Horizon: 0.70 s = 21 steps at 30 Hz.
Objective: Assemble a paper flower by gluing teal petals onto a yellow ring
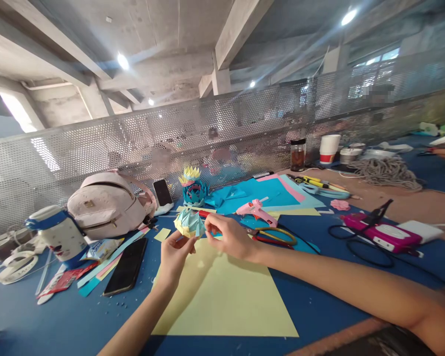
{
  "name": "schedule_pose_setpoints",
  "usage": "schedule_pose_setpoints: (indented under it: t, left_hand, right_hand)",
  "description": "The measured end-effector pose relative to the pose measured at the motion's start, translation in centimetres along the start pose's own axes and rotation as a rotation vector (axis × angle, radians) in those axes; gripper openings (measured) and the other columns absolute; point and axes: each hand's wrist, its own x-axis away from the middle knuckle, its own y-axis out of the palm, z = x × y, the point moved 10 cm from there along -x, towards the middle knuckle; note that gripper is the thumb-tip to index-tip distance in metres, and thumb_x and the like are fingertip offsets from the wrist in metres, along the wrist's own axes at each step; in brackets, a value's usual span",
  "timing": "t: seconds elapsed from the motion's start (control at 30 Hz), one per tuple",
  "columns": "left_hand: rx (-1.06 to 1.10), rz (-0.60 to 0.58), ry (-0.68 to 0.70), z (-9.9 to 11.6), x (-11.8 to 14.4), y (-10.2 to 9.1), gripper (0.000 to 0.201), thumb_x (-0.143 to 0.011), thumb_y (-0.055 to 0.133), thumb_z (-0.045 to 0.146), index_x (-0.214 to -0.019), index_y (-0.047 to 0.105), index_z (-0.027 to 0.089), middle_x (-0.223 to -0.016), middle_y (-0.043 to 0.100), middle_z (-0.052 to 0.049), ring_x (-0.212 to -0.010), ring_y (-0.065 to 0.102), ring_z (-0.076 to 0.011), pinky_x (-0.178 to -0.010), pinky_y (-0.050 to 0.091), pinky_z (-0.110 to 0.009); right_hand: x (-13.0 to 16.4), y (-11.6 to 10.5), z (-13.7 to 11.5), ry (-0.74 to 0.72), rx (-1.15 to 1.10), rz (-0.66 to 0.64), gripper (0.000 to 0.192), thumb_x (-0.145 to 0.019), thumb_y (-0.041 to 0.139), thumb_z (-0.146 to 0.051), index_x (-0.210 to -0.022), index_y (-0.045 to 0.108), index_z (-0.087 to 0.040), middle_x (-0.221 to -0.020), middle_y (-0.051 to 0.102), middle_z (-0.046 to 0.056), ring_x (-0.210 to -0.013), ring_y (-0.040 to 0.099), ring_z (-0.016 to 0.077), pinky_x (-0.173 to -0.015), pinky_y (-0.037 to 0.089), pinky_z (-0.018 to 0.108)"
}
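Above yellow sheet (222,296), paper flower (189,223) upright, both hands' fingers (183,241) pinching.

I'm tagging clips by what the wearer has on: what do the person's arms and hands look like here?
Both forearms are bare, with no sleeves in view. The left hand and right hand wear no gloves; no rings, watch or bracelets show. Nails look short and unpainted.

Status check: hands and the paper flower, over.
Left hand holds paper flower up. Right hand pinches its edge. Yellow sheet lies beneath; glue gun behind, clear.
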Motion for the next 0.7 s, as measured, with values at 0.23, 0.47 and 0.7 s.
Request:
schedule_pose_setpoints:
  t: [0.23, 0.47, 0.7]
  left_hand:
    - [0.026, 0.040, -0.042, 0.0, 0.1, -0.3, 0.022, -0.065, 0.077, 0.029, -0.080, 0.071, 0.014, -0.053, 0.058, 0.003, -0.046, 0.048, -0.0082, -0.050, 0.038, -0.020]
    - [0.018, -0.027, -0.051, 0.3, 0.7, 1.1, 0.026, -0.062, 0.080, 0.027, -0.082, 0.072, 0.014, -0.047, 0.053, 0.006, -0.045, 0.047, -0.0086, -0.049, 0.039, -0.020]
    - [0.018, -0.058, -0.034, 0.2, 0.7, 1.5, 0.027, -0.064, 0.081, 0.032, -0.083, 0.072, 0.015, -0.049, 0.054, 0.005, -0.046, 0.049, -0.0095, -0.050, 0.041, -0.020]
  right_hand:
    - [0.1, -1.0, -1.8, -0.118, 0.014, 0.053, 0.012, -0.080, 0.050, -0.011, -0.081, 0.043, -0.021, -0.075, 0.047, -0.002, -0.065, 0.045, 0.0114, -0.061, 0.035, 0.022]
    - [-0.2, -0.3, -2.6, -0.154, 0.125, 0.007, 0.012, -0.077, 0.051, -0.011, -0.079, 0.043, -0.021, -0.074, 0.049, -0.001, -0.064, 0.046, 0.0119, -0.060, 0.034, 0.023]
    - [-0.2, 0.1, -2.0, -0.127, 0.228, 0.008, 0.014, -0.076, 0.054, -0.011, -0.078, 0.044, -0.020, -0.074, 0.052, -0.001, -0.064, 0.046, 0.0122, -0.057, 0.030, 0.023]
